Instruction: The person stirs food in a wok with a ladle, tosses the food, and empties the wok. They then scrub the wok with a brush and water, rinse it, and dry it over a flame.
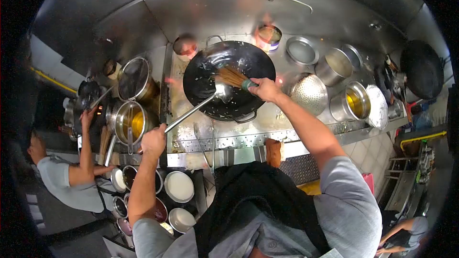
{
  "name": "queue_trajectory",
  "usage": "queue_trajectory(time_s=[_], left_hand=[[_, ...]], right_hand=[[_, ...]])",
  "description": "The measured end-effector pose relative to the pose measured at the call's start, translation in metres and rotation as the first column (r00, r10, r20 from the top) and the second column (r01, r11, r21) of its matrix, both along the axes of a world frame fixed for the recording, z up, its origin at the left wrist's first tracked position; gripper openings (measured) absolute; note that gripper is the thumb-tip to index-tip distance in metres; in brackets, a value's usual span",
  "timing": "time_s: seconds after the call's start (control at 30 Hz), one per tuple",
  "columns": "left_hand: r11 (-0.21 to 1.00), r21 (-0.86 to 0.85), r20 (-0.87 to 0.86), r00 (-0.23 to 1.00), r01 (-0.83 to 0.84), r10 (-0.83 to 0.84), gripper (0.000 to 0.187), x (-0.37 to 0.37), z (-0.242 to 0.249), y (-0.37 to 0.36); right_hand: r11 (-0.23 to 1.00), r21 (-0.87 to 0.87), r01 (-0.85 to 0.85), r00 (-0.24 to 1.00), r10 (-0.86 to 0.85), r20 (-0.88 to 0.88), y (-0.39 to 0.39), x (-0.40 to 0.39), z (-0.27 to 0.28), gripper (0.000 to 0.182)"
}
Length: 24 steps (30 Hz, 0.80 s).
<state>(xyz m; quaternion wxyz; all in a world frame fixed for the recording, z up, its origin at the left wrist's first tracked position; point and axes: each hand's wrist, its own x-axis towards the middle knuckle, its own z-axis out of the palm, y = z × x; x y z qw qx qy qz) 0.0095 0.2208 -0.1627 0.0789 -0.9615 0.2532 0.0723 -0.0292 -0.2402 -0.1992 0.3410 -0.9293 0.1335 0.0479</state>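
A large black wok (256,57) sits on the steel range, with pale scraps stuck across its inside. My right hand (267,90) grips a bamboo wok brush (231,76) by its green-bound end, its bristles inside the wok. My left hand (154,140) is wrapped around the long handle of a metal ladle (191,111). The ladle's bowl lies in the wok, against or very close to the bristle tips; exact contact cannot be made out.
Left are a pot of yellow oil (138,123) and a co-worker (71,181) at another wok. A perforated strainer (308,94), steel pots (334,67) and an oil pot (356,102) stand right. Flames show behind the wok. White tubs (179,186) sit below left.
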Motion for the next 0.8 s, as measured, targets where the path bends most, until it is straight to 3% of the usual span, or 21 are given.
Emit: queue_trajectory(time_s=[0.03,0.07,0.13,0.17,0.23,0.27,0.3,0.37,0.4,0.43,0.5,0.53,0.57,0.63,0.77,0.8], left_hand=[[1.0,-0.007,0.003,1.0,0.0,0.0,0.013,0.001,-0.003,0.002],[1.0,-0.026,0.046,0.999,-0.01,0.011,0.015,0.002,-0.009,0.008],[0.999,-0.037,0.054,0.998,-0.012,0.013,0.016,0.003,-0.013,0.02],[0.999,-0.05,0.048,0.999,-0.02,0.023,0.018,0.003,-0.016,0.022],[0.995,-0.092,0.048,0.998,-0.032,0.037,0.021,0.001,-0.022,0.023],[0.986,-0.158,0.013,0.999,-0.044,0.047,0.021,-0.002,-0.024,0.026],[0.973,-0.223,-0.02,0.998,-0.058,0.055,0.022,-0.006,-0.027,0.029],[0.923,-0.356,-0.123,0.987,-0.143,0.106,0.022,-0.016,-0.038,0.035],[0.898,-0.411,-0.155,0.983,-0.159,0.104,0.021,-0.018,-0.05,0.04],[0.868,-0.462,-0.193,0.976,-0.184,0.104,0.02,-0.019,-0.057,0.043],[0.812,-0.519,-0.294,0.948,-0.266,0.123,0.02,-0.034,-0.05,0.029],[0.752,-0.59,-0.347,0.933,-0.293,0.092,0.025,-0.039,-0.053,0.023],[0.747,-0.589,-0.366,0.926,-0.306,0.091,0.029,-0.039,-0.063,0.022],[0.763,-0.548,-0.324,0.928,-0.343,0.184,0.029,-0.044,-0.069,0.014],[0.774,-0.506,-0.362,0.908,-0.381,0.21,0.026,-0.046,-0.083,0.016],[0.781,-0.523,-0.31,0.93,-0.341,0.198,0.024,-0.048,-0.084,0.015]], right_hand=[[0.986,-0.164,-0.018,0.994,-0.001,-0.112,-0.001,-0.001,0.003,0.055],[0.986,-0.167,-0.008,0.995,-0.008,-0.099,-0.007,0.0,0.005,0.055],[0.993,0.092,0.08,0.996,-0.075,-0.054,-0.019,-0.002,0.002,0.056],[0.991,0.094,0.091,0.995,-0.087,-0.049,-0.016,-0.007,0.008,0.056],[0.886,0.441,0.142,0.977,-0.198,0.083,0.0,-0.024,0.03,0.057],[0.94,0.317,0.126,0.989,-0.094,-0.116,-0.004,-0.024,0.031,0.057],[0.933,0.33,0.143,0.987,-0.11,-0.116,-0.011,-0.022,0.02,0.057],[0.994,0.054,0.092,0.995,-0.09,-0.04,-0.027,-0.018,-0.005,0.055],[0.973,0.169,0.158,0.987,-0.157,-0.016,-0.018,-0.029,0.017,0.055],[0.972,0.171,0.164,0.986,-0.164,-0.01,-0.009,-0.039,0.029,0.055],[0.923,0.37,0.105,0.886,-0.256,0.387,0.015,-0.059,0.04,0.054],[0.92,0.382,0.084,0.873,-0.253,0.418,0.026,-0.071,0.033,0.054],[0.96,0.237,0.152,0.984,-0.17,0.055,0.033,-0.086,0.063,0.054],[0.978,0.067,0.198,0.979,-0.201,0.043,0.017,-0.08,-0.015,0.055],[0.964,0.075,0.254,0.967,-0.256,0.017,0.032,-0.092,0.026,0.056],[0.972,0.084,0.218,0.951,-0.231,0.204,0.046,-0.094,0.034,0.056]])
